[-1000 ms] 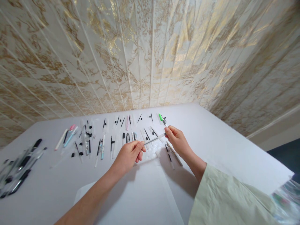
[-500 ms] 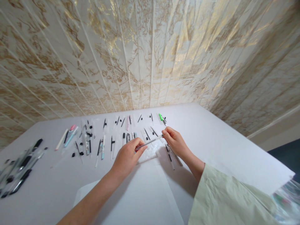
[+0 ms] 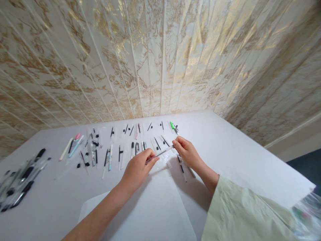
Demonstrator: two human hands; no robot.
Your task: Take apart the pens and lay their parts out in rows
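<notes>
Both my hands hold one clear pen barrel [image 3: 160,153] a little above the white table [image 3: 238,157]. My left hand [image 3: 137,169] pinches its near end with closed fingers. My right hand [image 3: 187,153] grips the far end, fingers closed round it. Under the hands lies a small clear plastic bag [image 3: 163,164]. Rows of pen parts in clear sleeves [image 3: 120,147] lie just beyond my hands. A green-capped pen [image 3: 172,126] rests past my right hand.
A white sheet of paper [image 3: 150,207] lies on the table's near side. A pile of black and clear pens [image 3: 20,182] sits at the far left. Pink and pale pens [image 3: 72,144] lie left of the rows. A gold-veined panelled wall [image 3: 160,57] rises behind the table.
My left hand has slid along the barrel toward the right hand, and both hands have sunk slightly toward the table. The parts on the table have not moved.
</notes>
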